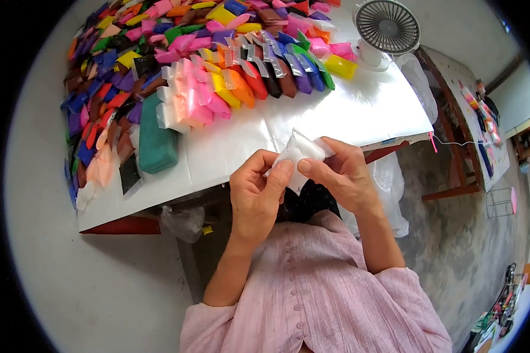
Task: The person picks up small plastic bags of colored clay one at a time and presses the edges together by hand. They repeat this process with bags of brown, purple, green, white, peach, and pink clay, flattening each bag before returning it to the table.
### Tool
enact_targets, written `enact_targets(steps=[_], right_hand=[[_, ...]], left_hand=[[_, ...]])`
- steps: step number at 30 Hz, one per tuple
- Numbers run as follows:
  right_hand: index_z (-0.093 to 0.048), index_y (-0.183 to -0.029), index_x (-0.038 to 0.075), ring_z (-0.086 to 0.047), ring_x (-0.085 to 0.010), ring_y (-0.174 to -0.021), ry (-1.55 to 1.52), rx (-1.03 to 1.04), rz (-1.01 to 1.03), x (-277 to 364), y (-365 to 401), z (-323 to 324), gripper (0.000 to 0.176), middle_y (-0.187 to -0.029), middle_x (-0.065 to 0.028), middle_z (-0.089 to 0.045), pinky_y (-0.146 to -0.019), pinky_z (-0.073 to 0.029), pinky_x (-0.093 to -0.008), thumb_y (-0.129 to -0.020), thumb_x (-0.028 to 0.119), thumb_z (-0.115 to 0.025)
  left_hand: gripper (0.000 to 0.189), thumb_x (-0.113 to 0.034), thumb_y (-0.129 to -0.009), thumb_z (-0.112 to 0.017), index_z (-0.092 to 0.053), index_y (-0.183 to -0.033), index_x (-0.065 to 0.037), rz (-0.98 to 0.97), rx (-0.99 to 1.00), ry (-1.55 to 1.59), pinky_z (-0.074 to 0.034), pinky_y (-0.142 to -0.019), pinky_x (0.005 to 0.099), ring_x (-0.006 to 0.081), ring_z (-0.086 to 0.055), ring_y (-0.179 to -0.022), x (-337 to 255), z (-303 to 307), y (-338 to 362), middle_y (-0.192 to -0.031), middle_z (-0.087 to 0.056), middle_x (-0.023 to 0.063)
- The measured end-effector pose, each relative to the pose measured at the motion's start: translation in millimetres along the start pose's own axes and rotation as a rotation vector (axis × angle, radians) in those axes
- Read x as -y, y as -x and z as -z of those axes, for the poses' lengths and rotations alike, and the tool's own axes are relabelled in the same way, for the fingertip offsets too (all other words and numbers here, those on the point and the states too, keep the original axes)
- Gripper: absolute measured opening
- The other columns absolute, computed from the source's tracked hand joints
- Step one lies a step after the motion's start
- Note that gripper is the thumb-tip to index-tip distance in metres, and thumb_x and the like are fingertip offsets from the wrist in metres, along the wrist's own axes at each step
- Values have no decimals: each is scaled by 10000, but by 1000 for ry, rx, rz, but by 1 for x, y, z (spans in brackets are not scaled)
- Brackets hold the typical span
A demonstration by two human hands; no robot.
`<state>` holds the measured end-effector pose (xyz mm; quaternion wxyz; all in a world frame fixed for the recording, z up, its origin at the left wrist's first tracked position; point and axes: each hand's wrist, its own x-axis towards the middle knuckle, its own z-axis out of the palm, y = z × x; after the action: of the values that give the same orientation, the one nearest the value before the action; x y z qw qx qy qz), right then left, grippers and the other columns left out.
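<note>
A small clear plastic packet with white filling [302, 148] is held up near the front edge of the table. My left hand [259, 185] grips its left side, thumb pressed on the front. On the other side, my right hand [341, 170] pinches the packet between thumb and fingers. Beyond the hands lie rows of filled packets in several colours, among them a red packet [254, 81] and an orange packet [239, 87]. Left of those rows stands a green block [158, 138]. The fingers behind the packet are partly hidden.
A big heap of coloured packets [109, 73] covers the table's back and left. A grey-white fan [386, 26] stands at the back right of the white-covered table [359, 117]. Clear plastic bags [388, 194] hang below. A second table [453, 76] is at right.
</note>
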<state>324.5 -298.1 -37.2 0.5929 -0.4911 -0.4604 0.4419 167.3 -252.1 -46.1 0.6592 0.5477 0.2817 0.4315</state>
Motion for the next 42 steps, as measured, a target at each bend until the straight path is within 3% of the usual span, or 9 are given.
enact_targets(steps=[9, 13, 17, 20, 22, 28, 32, 37, 42], right_hand=[[-630, -1028, -15, -566, -46, -753, -234, 94, 90, -6, -3, 8, 200, -810, -1, -623, -642, -449, -193, -874, 93, -696], [-601, -1110, -25, -553, -60, -720, -250, -61, 95, -6, 0, -3, 248, -822, -23, -622, -634, -449, -199, -914, 118, -651], [-584, -1127, -45, -534, -60, -711, -332, -47, -8, -8, 12, -5, 303, -847, -38, -631, -657, -441, -195, -978, 219, -566], [-588, -1122, -46, -559, -63, -726, -414, -92, 228, -4, 21, -28, 268, -864, -33, -638, -673, -455, -204, -937, 144, -627], [-578, -1152, -51, -571, -63, -749, -279, -142, 165, -7, 23, -23, 299, -883, -30, -641, -657, -462, -208, -913, 112, -650], [-588, -1167, -55, -565, -48, -736, -176, -175, 142, -7, 23, -13, 307, -870, -18, -637, -623, -461, -203, -902, 89, -641], [-602, -1155, -50, -546, -44, -727, -54, -164, 156, 0, 25, -19, 288, -845, -23, -631, -626, -445, -196, -914, 107, -624], [-627, -1122, -44, -513, -48, -707, 108, -183, 217, -3, 25, -16, 255, -837, -12, -621, -621, -425, -204, -924, 115, -604], [-619, -1154, -55, -495, -70, -675, 80, -91, 298, -9, 23, -17, 271, -865, -45, -620, -615, -418, -214, -918, 70, -578]], left_hand=[[181, -60, -871, -676, -590, -1019, -2, -179, -108, -137, -455, -631, 218, 91, -559, -729, -3, -15, 11, -910, -608, 50], [388, 53, -728, -706, -590, -1092, -14, -813, -236, -692, -499, -644, 294, 259, -593, -792, 9, -10, 4, -1034, -604, 161], [435, 68, -704, -705, -590, -1113, -28, -1009, -322, -923, -506, -654, 313, 256, -594, -802, 19, -8, 2, -1089, -602, 159], [465, 61, -722, -710, -581, -1153, -55, -1046, -296, -1019, -493, -707, 308, 252, -589, -852, 29, -6, 4, -1152, -586, 164], [500, 64, -704, -711, -578, -1169, -65, -1069, -278, -1057, -485, -720, 307, 246, -577, -889, 31, -6, 6, -1185, -570, 171], [457, 6, -758, -650, -563, -1205, -31, -638, -137, -564, -448, -781, 290, 195, -514, -970, 6, -8, 13, -1285, -501, 156], [259, -57, -861, -643, -607, -1110, 5, -202, -37, -158, -433, -759, 231, 110, -538, -862, 9, 3, 5, -1082, -593, 75], [139, -76, -897, -646, -604, -1001, 7, -175, 22, -116, -454, -737, 219, 61, -556, -811, 2, -2, 9, -908, -609, 9], [161, -68, -895, -649, -601, -1028, 10, -86, 12, 95, -463, -752, 225, 71, -563, -824, -2, -2, 1, -935, -617, 17]])
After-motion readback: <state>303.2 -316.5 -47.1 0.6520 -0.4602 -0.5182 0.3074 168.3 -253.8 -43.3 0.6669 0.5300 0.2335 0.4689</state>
